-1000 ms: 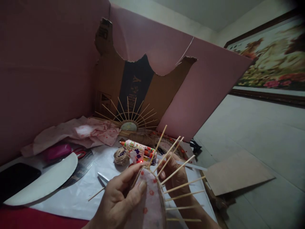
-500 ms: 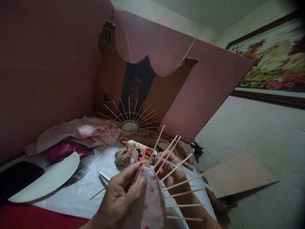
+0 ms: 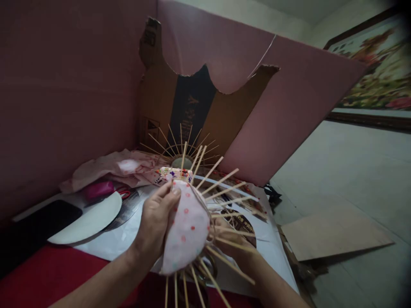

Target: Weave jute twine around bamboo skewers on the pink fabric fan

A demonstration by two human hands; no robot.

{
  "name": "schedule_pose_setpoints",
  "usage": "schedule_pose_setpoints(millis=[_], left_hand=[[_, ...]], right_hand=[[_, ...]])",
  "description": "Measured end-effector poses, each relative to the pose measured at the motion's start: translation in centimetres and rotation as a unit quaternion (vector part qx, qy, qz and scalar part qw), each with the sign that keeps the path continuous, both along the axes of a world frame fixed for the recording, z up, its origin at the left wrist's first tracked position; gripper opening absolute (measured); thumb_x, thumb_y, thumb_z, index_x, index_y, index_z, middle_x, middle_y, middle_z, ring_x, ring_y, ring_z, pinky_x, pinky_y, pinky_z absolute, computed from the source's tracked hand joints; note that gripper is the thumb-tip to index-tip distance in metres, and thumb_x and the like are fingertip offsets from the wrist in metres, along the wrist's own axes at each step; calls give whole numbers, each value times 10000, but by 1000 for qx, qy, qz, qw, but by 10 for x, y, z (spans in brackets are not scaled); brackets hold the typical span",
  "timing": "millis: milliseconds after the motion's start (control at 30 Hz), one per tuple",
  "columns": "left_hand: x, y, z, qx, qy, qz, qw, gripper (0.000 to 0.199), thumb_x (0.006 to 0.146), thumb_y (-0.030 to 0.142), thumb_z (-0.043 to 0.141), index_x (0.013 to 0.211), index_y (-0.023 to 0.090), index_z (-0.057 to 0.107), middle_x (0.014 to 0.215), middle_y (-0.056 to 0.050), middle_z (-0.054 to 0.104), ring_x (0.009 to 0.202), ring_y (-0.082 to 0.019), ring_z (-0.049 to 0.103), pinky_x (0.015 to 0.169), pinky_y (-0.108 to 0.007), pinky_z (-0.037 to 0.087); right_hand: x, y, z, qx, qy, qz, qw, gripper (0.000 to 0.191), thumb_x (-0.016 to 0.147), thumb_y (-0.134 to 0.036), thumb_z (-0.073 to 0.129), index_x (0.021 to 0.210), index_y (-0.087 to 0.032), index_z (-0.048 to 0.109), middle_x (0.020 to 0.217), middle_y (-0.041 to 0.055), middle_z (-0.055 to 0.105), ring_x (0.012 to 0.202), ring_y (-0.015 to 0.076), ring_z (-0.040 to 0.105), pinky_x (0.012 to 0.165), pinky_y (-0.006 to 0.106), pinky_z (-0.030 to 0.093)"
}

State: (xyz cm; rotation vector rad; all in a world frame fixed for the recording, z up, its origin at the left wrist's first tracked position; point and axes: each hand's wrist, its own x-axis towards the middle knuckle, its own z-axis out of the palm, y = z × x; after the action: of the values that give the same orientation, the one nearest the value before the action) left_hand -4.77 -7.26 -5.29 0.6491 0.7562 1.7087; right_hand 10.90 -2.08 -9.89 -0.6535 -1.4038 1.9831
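Observation:
A half-round panel (image 3: 188, 222) covered in pale cloth with red dots stands tilted in front of me, with several thin wooden sticks (image 3: 221, 182) fanning out from its curved edge. My left hand (image 3: 157, 214) pinches its upper left side, thumb on the cloth and fingers behind. Behind the sticks, my right hand (image 3: 229, 237) is closed at the curved edge, its fingertips partly hidden. Beyond the panel lies a floral-patterned tool with orange parts (image 3: 176, 172), perhaps a glue gun, and a long whitish stick (image 3: 229, 186) extends to its right.
A similar half-round piece with sticks (image 3: 181, 162) leans against cut cardboard (image 3: 154, 98) at the back. Crumpled pink cloth (image 3: 102, 169), a magenta object (image 3: 99, 189), red-handled scissors (image 3: 126, 193), a white half disc (image 3: 86, 220) and a dark phone-like slab (image 3: 48, 218) lie left. Brown cardboard (image 3: 334, 226) is at right.
The panel has turned and risen, so more of its cloth face and the lower sticks show. My right hand has moved down along the curved edge. The view has shifted slightly.

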Motion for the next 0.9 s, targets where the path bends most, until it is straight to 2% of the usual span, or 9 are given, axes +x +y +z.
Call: schedule_pose_setpoints(millis=[100, 200, 367, 467, 567, 633, 767, 833, 900], left_hand=[[-5, 13, -2, 13, -57, 81, 995, 176, 682, 216, 722, 823, 148, 643, 662, 29, 628, 516, -73, 546, 495, -148, 443], [-9, 23, -5, 13, -102, 135, 985, 250, 611, 188, 755, 827, 126, 646, 670, 21, 643, 533, -84, 565, 534, -173, 475], [-11, 31, -8, -7, -150, 175, 973, 213, 598, 134, 739, 788, 120, 642, 697, 10, 672, 572, -97, 592, 569, -189, 503], [-12, 34, -7, -23, -164, 175, 971, 129, 648, 107, 689, 763, 124, 632, 675, 13, 666, 571, -95, 596, 573, -183, 503], [-13, 34, -5, -34, -164, 146, 975, 92, 699, 90, 637, 785, 118, 629, 680, -3, 670, 566, -103, 607, 580, -194, 511], [-14, 32, -2, -48, -175, 90, 979, 95, 733, 82, 597, 818, 108, 629, 678, -17, 670, 552, -108, 608, 586, -207, 520], [-10, 23, 3, -81, -203, -32, 975, 85, 759, 100, 567, 827, 108, 616, 649, -23, 658, 529, -123, 607, 595, -236, 535], [-6, 19, 1, -75, -192, -51, 977, 100, 737, 94, 599, 833, 119, 614, 647, -8, 652, 532, -119, 603, 611, -237, 537], [-2, 16, -3, -57, -160, -62, 984, 133, 725, 104, 638, 855, 125, 618, 671, 2, 651, 554, -108, 602, 604, -213, 525]], right_hand=[[-8, -10, -9, -29, 25, 24, 999, 267, 686, -409, 773, 752, -163, 693, 680, 15, 675, 598, 125, 610, 605, 251, 496], [-18, -20, -14, -48, 45, 33, 997, 278, 721, -432, 742, 802, -170, 694, 689, 21, 675, 630, 145, 634, 637, 277, 511], [-30, -30, -17, -45, 49, 18, 998, 270, 648, -303, 799, 883, -212, 702, 702, -14, 681, 624, 132, 630, 605, 232, 492], [-32, -28, -18, 4, 35, -49, 998, 268, 686, -306, 764, 936, -232, 703, 819, -10, 699, 657, 127, 620, 595, 222, 487], [-31, -21, -19, 65, 8, -166, 984, 181, 741, -312, 721, 890, -209, 712, 864, 3, 696, 710, 122, 606, 646, 214, 491], [-31, -16, -18, 81, 15, -217, 973, 143, 751, -297, 713, 847, -191, 710, 839, 9, 691, 730, 120, 598, 680, 210, 488], [-35, -12, -10, 18, 82, -216, 973, 151, 745, -309, 713, 820, -184, 676, 785, 10, 687, 719, 126, 616, 685, 222, 495], [-37, -11, -6, -2, 100, -200, 975, 149, 715, -289, 736, 789, -188, 655, 754, 1, 682, 680, 122, 617, 637, 214, 494], [-38, -9, -2, 9, 111, -191, 975, 153, 690, -261, 747, 780, -189, 647, 730, -7, 676, 626, 112, 604, 581, 208, 483]])
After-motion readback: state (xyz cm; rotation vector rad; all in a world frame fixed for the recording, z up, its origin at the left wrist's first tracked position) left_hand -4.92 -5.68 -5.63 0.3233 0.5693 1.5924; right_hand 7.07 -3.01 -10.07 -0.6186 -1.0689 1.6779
